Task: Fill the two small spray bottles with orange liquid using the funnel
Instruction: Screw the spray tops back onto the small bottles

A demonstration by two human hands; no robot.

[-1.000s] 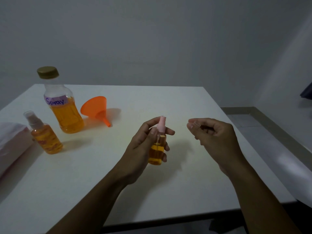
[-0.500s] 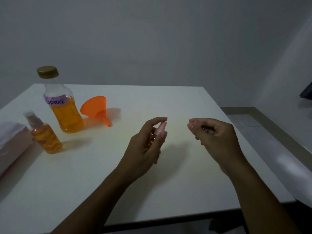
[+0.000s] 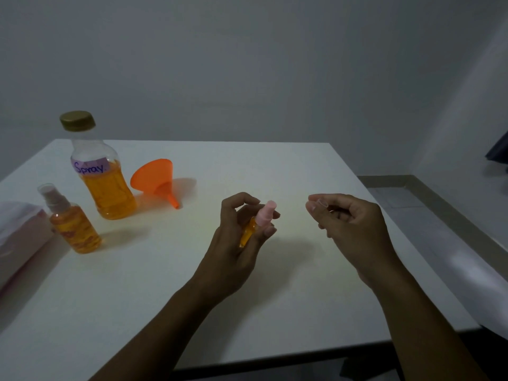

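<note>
My left hand (image 3: 236,243) grips a small spray bottle (image 3: 253,226) with orange liquid and a pink spray head, tilted to the right above the white table (image 3: 275,298). My right hand (image 3: 354,229) hovers just to its right, thumb and forefinger pinching a small clear cap (image 3: 321,202). A second small spray bottle (image 3: 72,226), full of orange liquid with its clear cap on, stands at the left. Behind it stands a large bottle (image 3: 101,177) labelled "Spray", half full, gold lid on. The orange funnel (image 3: 156,180) lies on its side next to it.
A white and pink packet (image 3: 19,237) lies at the table's left edge. The table's right edge drops to a grey floor (image 3: 412,204) and a wall skirting. A plain wall stands behind the table.
My left hand has tilted the small bottle from upright over to the right and turned it in the fingers. My right hand has hardly moved.
</note>
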